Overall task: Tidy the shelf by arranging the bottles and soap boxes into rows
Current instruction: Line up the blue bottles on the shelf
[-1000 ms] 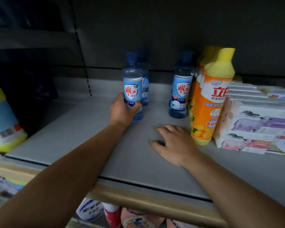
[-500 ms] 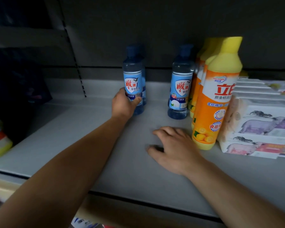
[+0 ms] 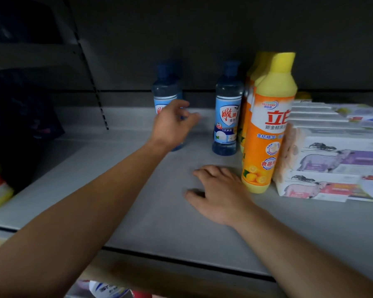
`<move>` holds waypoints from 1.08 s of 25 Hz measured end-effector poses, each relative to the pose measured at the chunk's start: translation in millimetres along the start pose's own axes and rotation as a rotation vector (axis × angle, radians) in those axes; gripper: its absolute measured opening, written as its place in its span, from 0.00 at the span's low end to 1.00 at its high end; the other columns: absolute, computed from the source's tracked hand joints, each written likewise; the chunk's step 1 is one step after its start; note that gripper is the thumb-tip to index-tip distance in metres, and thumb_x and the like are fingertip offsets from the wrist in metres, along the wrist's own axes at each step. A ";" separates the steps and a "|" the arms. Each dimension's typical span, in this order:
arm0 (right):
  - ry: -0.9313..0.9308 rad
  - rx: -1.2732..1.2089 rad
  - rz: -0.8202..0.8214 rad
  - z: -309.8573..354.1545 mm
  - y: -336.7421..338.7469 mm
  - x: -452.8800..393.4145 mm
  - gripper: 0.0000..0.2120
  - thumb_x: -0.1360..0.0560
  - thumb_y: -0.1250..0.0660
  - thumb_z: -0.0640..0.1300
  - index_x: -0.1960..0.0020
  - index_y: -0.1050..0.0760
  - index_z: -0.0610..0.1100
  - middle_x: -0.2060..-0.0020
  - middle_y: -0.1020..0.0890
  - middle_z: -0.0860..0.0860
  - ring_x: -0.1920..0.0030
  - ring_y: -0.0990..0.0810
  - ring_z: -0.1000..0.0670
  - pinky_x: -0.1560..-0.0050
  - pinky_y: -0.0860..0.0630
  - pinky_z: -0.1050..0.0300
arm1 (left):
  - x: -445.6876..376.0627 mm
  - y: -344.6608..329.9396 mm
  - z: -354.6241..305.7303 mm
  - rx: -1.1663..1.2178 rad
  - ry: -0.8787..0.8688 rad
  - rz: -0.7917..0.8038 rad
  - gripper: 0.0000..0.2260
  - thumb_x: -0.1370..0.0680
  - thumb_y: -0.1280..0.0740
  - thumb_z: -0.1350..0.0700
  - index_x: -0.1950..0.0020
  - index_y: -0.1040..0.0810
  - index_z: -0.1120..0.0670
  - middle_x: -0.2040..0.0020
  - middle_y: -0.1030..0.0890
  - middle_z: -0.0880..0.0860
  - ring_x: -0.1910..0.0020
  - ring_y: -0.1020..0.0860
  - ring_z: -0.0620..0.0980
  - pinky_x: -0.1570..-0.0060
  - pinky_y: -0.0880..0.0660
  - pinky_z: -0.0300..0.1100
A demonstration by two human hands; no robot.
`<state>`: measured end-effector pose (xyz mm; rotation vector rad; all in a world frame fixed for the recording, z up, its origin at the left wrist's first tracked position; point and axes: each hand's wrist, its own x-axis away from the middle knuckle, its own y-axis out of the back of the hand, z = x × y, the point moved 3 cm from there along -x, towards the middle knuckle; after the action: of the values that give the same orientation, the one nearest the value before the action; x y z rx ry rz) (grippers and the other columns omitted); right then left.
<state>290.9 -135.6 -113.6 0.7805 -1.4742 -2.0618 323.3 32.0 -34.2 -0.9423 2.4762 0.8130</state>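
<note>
Shelf board, grey, front lip nearest.

Right hand palm down on the board, fingers spread and loosely bent, holding nothing; just left of the front orange dish-soap bottle.

Stacked soap boxes right of that bottle, touching or nearly so; sheep pictures on the faces. More flat boxes behind, receding in a row.

Further in: left hand raised in front of the left blue bottle, fingers relaxed and parted, blurred; contact with the bottle not clear, no closed grip visible.

Right blue bottle upright, just beside the orange bottles; a clear gap between the two blue ones. Possibly another blue bottle behind the left one; too dark to confirm.

More yellow-capped orange bottles in file behind the front one, toward the back wall.

Step in hand, by judgement: lining up the blue bottles. Left bottle apparently just set or about to be regripped. Next move likely calls for closing the gap toward the right blue bottle, keeping it upright, label forward.
</note>
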 end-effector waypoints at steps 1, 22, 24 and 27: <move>0.002 0.000 -0.001 0.1 -0.2 0.1 0.30 0.25 0.46 0.65 0.27 0.37 0.54 0.28 0.34 0.55 0.29 0.37 0.47 0.30 0.40 0.50 | -4.3 -15.4 -9.9 -0.004 0.015 0.099 0.20 0.26 0.29 0.47 0.36 0.27 0.50 0.50 0.20 0.47 0.52 0.21 0.45 0.48 0.21 0.47; 0.003 -0.006 -0.040 -2.6 3.5 1.6 0.28 0.26 0.41 0.64 0.30 0.32 0.53 0.31 0.29 0.52 0.30 0.33 0.46 0.31 0.38 0.54 | 56.5 56.5 -9.7 0.134 0.172 0.333 0.16 0.20 0.35 0.53 0.33 0.28 0.56 0.40 0.22 0.58 0.43 0.20 0.58 0.45 0.21 0.58; -0.001 -0.020 -0.034 -2.2 5.1 0.4 0.27 0.26 0.39 0.63 0.31 0.30 0.53 0.31 0.29 0.52 0.31 0.32 0.45 0.32 0.37 0.55 | 78.6 81.3 -14.7 0.146 0.187 0.346 0.16 0.20 0.35 0.53 0.33 0.28 0.54 0.39 0.22 0.57 0.43 0.20 0.55 0.45 0.20 0.54; -0.030 -0.017 0.033 -3.0 9.4 -1.1 0.25 0.24 0.38 0.60 0.31 0.30 0.52 0.31 0.29 0.51 0.31 0.31 0.46 0.32 0.36 0.56 | 112.1 99.0 -22.5 0.175 0.199 0.337 0.14 0.20 0.36 0.52 0.35 0.26 0.54 0.41 0.20 0.55 0.44 0.19 0.52 0.46 0.20 0.50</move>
<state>294.3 -139.7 -105.2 0.7172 -1.4741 -2.0667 172.3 24.4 -36.8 -0.5769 2.8732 0.6104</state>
